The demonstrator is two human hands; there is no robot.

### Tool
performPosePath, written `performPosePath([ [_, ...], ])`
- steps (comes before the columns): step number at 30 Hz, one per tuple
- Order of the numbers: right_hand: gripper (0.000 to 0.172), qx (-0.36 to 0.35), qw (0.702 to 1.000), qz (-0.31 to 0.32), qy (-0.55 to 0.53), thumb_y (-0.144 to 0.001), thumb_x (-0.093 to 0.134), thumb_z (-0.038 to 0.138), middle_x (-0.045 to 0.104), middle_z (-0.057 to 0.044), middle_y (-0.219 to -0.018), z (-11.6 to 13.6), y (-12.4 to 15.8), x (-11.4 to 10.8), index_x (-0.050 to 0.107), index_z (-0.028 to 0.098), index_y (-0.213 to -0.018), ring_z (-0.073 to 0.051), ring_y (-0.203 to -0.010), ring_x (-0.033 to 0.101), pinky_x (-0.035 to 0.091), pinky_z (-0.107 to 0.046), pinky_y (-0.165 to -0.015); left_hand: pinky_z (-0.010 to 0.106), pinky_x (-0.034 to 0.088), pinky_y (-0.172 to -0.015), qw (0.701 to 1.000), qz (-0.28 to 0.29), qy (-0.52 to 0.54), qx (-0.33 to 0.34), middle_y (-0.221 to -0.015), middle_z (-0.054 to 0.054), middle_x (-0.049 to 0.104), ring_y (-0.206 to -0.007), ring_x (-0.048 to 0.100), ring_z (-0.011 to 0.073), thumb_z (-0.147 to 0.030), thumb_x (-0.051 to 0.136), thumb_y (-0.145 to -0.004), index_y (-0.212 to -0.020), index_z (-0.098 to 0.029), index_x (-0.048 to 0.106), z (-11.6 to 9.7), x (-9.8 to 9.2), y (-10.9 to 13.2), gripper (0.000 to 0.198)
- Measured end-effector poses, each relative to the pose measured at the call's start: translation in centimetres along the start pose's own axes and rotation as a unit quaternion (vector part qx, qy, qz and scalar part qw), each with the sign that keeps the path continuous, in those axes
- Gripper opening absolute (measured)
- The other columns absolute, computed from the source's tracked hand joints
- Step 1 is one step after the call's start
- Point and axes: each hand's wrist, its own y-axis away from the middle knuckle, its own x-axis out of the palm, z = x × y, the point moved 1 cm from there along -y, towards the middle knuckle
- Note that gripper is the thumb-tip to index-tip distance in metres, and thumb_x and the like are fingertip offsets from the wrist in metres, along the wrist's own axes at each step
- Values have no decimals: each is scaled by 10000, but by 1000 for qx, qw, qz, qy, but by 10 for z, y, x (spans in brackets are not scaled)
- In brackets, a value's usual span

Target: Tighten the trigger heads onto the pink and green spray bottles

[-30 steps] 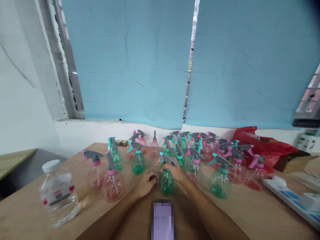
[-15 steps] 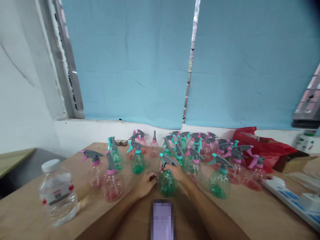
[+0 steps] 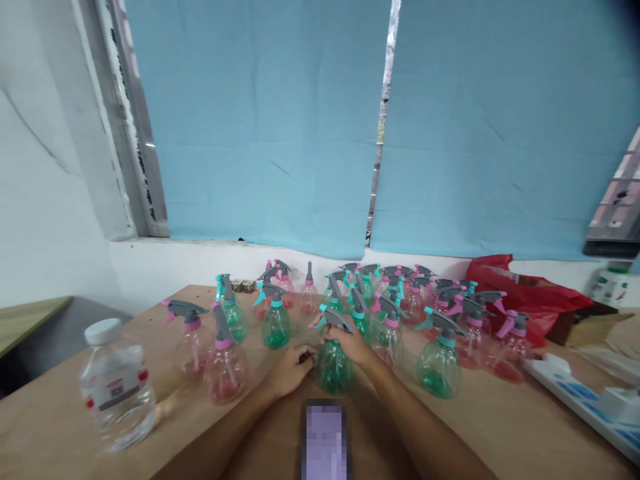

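Observation:
A green spray bottle [image 3: 335, 371] with a grey and turquoise trigger head stands upright on the table in front of me. My right hand [image 3: 347, 341] is wrapped around its neck and trigger from the right, with fingertips showing past the left side under the nozzle. Green liquid sits inside the bottle. Close by its left side, my left hand [image 3: 291, 368] rests low at the table with loosely curled fingers and nothing visible in them. Whether those fingertips touch the bottle I cannot tell. Another green spray bottle [image 3: 276, 325] stands behind my left hand.
Several pink and green spray bottles crowd the back right, including a green one [image 3: 439, 368] nearer me. Two pink bottles and a clear water bottle [image 3: 117, 393] stand left. A red plastic bag [image 3: 530, 293] and a white-blue tray [image 3: 575, 393] lie right. A blurred purple rectangle [image 3: 325, 440] is nearest me.
The fingers of my right hand have stretched a little further left past the trigger. The bottle and my left hand stay in about the same place.

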Motion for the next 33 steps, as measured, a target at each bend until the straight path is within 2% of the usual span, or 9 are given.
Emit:
performPosePath([
  [6,155,1,998,-63,14,-665,543,180,658,9,-693,3,5,1,685,231,-698,-170,-673,578,462,-297,-716,315,453,-732,1000,0,1,-13,-869,53,720,-819,639,227,-371,513,-888,-913,-163,702,-5,-1,1,282],
  [9,160,-4,998,-54,20,-666,535,180,663,6,-711,2,4,1,685,230,-697,-171,-685,575,454,-301,-723,324,456,-739,1000,4,1,-10,-881,64,725,-827,644,235,-375,513,-890,-919,-156,702,-8,-2,2,291],
  [14,288,-22,998,-40,47,-668,511,166,662,6,-728,-5,-1,-3,736,239,-833,-161,-639,532,441,-301,-680,314,466,-774,1000,5,15,-4,-921,59,735,-868,654,228,-349,519,-884,-934,-167,703,-5,-1,1,263],
  [19,347,-31,998,-27,48,-661,499,149,650,13,-717,-8,-2,-3,745,248,-886,-157,-636,520,431,-290,-671,303,464,-771,1000,7,1,-5,-913,48,734,-860,648,218,-331,515,-881,-925,-177,705,-2,0,0,249],
  [24,256,-12,999,-34,20,-654,511,172,672,-3,-745,-8,-2,-1,724,237,-781,-173,-681,557,452,-293,-673,296,457,-755,1000,5,-1,-6,-884,40,731,-837,643,210,-352,524,-886,-898,-183,704,-4,-1,1,247],
  [28,158,16,998,-56,-8,-631,537,169,643,9,-659,-7,1,0,675,228,-682,-172,-652,569,457,-290,-665,301,461,-752,1000,4,0,-5,-883,47,731,-832,644,214,-367,532,-891,-908,-179,705,-3,0,1,256],
  [33,226,-3,998,-47,45,-648,518,158,651,5,-720,-4,1,-2,711,235,-738,-163,-662,540,449,-285,-683,306,456,-748,1000,4,-8,-1,-882,49,723,-828,640,219,-331,518,-887,-909,-174,705,-4,-1,1,245],
])
